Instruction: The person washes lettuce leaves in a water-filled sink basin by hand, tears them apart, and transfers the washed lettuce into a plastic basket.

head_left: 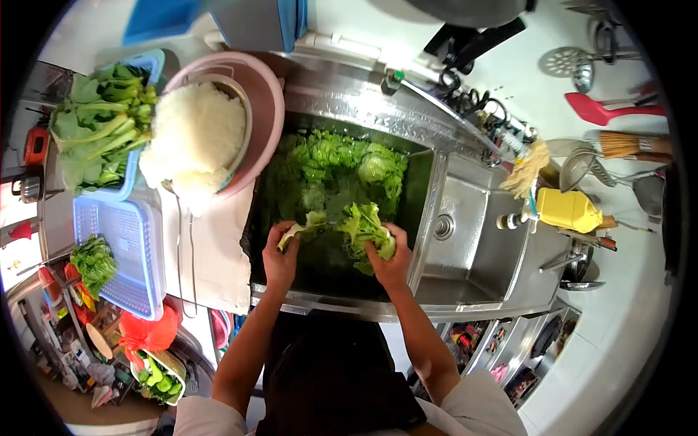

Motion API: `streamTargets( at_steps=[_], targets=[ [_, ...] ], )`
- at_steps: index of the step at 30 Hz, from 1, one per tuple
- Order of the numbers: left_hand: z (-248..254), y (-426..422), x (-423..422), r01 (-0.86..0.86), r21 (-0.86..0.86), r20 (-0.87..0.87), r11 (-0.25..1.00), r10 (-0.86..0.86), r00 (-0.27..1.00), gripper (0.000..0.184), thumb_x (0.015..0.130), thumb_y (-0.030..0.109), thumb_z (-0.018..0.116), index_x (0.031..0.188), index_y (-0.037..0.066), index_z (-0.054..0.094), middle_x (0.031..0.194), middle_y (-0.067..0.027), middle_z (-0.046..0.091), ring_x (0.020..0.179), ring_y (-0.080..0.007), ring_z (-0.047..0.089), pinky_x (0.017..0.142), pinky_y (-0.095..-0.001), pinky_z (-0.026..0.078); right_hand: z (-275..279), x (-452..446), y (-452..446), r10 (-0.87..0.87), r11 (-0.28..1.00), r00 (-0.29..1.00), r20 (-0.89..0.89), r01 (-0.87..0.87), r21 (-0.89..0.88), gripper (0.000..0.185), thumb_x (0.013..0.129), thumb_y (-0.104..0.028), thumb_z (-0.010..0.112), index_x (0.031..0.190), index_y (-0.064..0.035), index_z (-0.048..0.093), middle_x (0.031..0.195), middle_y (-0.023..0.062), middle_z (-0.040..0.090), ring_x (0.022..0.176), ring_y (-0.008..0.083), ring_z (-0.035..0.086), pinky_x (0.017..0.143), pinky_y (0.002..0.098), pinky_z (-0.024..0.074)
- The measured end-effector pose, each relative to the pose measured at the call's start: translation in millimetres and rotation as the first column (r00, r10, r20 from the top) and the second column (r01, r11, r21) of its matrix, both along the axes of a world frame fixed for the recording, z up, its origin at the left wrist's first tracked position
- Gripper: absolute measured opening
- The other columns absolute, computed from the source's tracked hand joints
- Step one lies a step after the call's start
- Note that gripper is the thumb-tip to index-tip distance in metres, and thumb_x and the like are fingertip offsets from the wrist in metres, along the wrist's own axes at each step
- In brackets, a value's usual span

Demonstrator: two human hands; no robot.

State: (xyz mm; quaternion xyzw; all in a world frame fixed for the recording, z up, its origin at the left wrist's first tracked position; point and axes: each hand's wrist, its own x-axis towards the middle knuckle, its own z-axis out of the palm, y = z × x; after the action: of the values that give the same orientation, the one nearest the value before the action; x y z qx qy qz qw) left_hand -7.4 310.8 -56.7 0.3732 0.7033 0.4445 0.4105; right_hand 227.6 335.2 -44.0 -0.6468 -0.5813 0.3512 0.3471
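Over the water-filled left sink basin, both of my hands hold pieces of lettuce. My left hand is closed on a pale-stemmed lettuce leaf. In my right hand is a larger, frilly green head of lettuce, gripped at its right side. More lettuce floats in the water toward the back of the basin. A gap of dark water lies between the two hands.
On the left stand a pink basin holding a white mass, a blue basket of leafy greens, and a blue tray with some lettuce. Tongs lie beside them. A second steel basin and yellow jug are right.
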Motion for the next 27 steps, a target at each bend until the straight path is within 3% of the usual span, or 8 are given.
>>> streamTargets(
  at_steps=[7, 11, 14, 17, 22, 23, 26, 27],
  targets=[
    [80.7, 22.0, -16.9, 0.081, 0.308, -0.133, 0.948, -0.041, 0.990, 0.034, 0.083, -0.009, 0.054, 0.115, 0.003, 0.060, 0.103, -0.0097, 0.066, 0.096, -0.0206, 0.064, 0.086, -0.0300, 0.048, 62.9, -14.9, 5.1, -0.021, 0.929, 0.994, -0.110, 0.060, 0.365, 0.043, 0.074, -0.005, 0.074, 0.114, 0.0004, 0.057, 0.101, 0.0157, 0.067, 0.084, 0.0248, 0.069, 0.074, 0.0333, 0.0545],
    [63.9, 25.8, -29.1, 0.042, 0.183, -0.115, 0.982, -0.021, 0.993, 0.026, 0.090, 0.002, 0.056, 0.116, 0.005, 0.059, 0.104, -0.0116, 0.065, 0.092, -0.0242, 0.063, 0.082, -0.0313, 0.048, -6.0, -15.6, 18.5, 0.028, 0.995, 0.991, 0.133, -0.041, 0.093, 0.048, 0.078, -0.011, 0.073, 0.121, -0.0044, 0.053, 0.093, 0.0179, 0.069, 0.086, 0.0286, 0.069, 0.072, 0.0367, 0.0533],
    [88.1, 33.7, -35.5, 0.094, -0.027, -0.120, 0.995, -0.097, 0.988, 0.024, 0.096, 0.013, 0.052, 0.117, 0.003, 0.057, 0.107, -0.0096, 0.063, 0.098, -0.0177, 0.058, 0.086, -0.0287, 0.044, 44.5, -17.1, 19.4, 0.095, 0.995, 0.995, 0.020, -0.095, 0.024, 0.052, 0.078, -0.014, 0.074, 0.125, -0.0065, 0.052, 0.098, 0.0178, 0.069, 0.084, 0.0264, 0.069, 0.072, 0.0348, 0.0526],
    [64.8, 44.0, -34.1, 0.139, 0.182, -0.092, 0.973, -0.124, 0.988, 0.030, 0.098, 0.025, 0.050, 0.120, 0.004, 0.055, 0.108, -0.0162, 0.064, 0.096, -0.0306, 0.062, 0.084, -0.0357, 0.047, 96.3, -10.7, 27.5, 0.273, 0.957, 0.961, -0.050, -0.277, -0.090, 0.054, 0.077, -0.014, 0.074, 0.126, -0.0063, 0.052, 0.101, 0.0170, 0.069, 0.086, 0.0231, 0.067, 0.077, 0.0330, 0.0520],
    [46.2, 64.4, -20.2, 0.332, 0.029, 0.267, 0.943, -0.327, 0.907, 0.030, 0.100, 0.022, 0.049, 0.122, 0.002, 0.055, 0.107, -0.0050, 0.064, 0.095, -0.0133, 0.056, 0.086, -0.0283, 0.044, 167.9, -30.3, 44.4, 0.527, 0.808, 0.842, -0.119, -0.540, -0.236, 0.059, 0.076, -0.011, 0.074, 0.129, -0.0064, 0.050, 0.108, 0.0142, 0.067, 0.099, 0.0224, 0.064, 0.088, 0.0337, 0.0491],
    [49.9, 61.0, -14.3, 0.353, 0.153, 0.573, 0.923, -0.374, 0.730, 0.039, 0.101, 0.025, 0.046, 0.132, 0.002, 0.050, 0.121, -0.0068, 0.060, 0.108, -0.0155, 0.054, 0.095, -0.0288, 0.041, 166.5, -34.2, 48.2, 0.548, 0.799, 0.827, -0.126, -0.562, -0.212, 0.060, 0.075, -0.011, 0.074, 0.130, -0.0058, 0.049, 0.110, 0.0142, 0.066, 0.101, 0.0228, 0.063, 0.090, 0.0339, 0.0482],
    [55.5, 59.3, -15.7, 0.524, -0.126, 0.861, 0.843, -0.169, 0.480, 0.067, 0.100, 0.055, 0.028, 0.145, 0.006, 0.035, 0.145, -0.0061, 0.043, 0.130, -0.0194, 0.044, 0.108, -0.0377, 0.036, 165.7, -43.0, 56.6, 0.525, 0.806, 0.831, -0.182, -0.555, -0.208, 0.063, 0.075, -0.013, 0.074, 0.131, -0.0042, 0.048, 0.115, 0.0145, 0.064, 0.107, 0.0241, 0.060, 0.096, 0.0344, 0.0456],
    [56.7, 58.6, -18.6, 0.546, -0.042, 0.855, 0.837, -0.253, 0.453, 0.070, 0.099, 0.058, 0.027, 0.146, 0.006, 0.034, 0.145, -0.0061, 0.043, 0.130, -0.0199, 0.044, 0.109, -0.0381, 0.036, 167.4, -44.4, 59.8, 0.505, 0.812, 0.838, -0.207, -0.542, -0.216, 0.064, 0.075, -0.013, 0.075, 0.131, -0.0037, 0.047, 0.116, 0.0146, 0.063, 0.108, 0.0246, 0.059, 0.097, 0.0345, 0.0447]
  ],
)
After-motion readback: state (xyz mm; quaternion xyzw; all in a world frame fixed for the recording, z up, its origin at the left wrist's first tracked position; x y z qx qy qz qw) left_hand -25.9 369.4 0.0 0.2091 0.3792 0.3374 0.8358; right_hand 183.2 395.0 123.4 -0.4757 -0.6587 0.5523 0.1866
